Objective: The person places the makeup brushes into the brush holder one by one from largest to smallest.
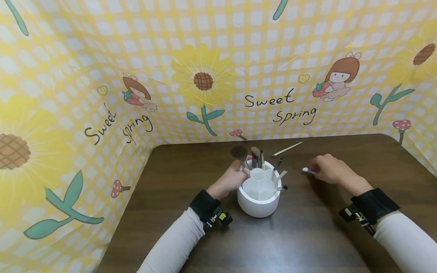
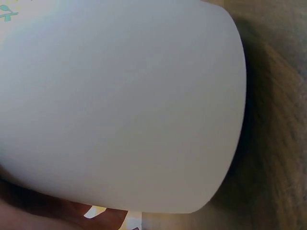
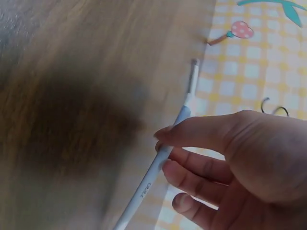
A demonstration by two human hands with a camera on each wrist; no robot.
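Observation:
A round white makeup brush holder (image 1: 258,206) with several compartments stands on the table; its smooth outer wall (image 2: 124,110) fills most of the left wrist view. My left hand (image 1: 233,176) grips it at the far left side, and some fingers are hidden behind it. Makeup brushes, among them a large dark fluffy one (image 1: 239,152), stand in the rear and right compartments. To the right, just above the table, my right hand (image 1: 329,169) pinches a slim pale makeup brush (image 3: 151,177) between thumb and fingers. Small lettering shows on its handle.
A thin white stick-like piece (image 1: 287,149) lies on the dark wooden table (image 1: 290,242) near its back edge, beyond the holder. Yellow checked cloth (image 1: 218,34) with printed flowers hangs behind the table and at the sides.

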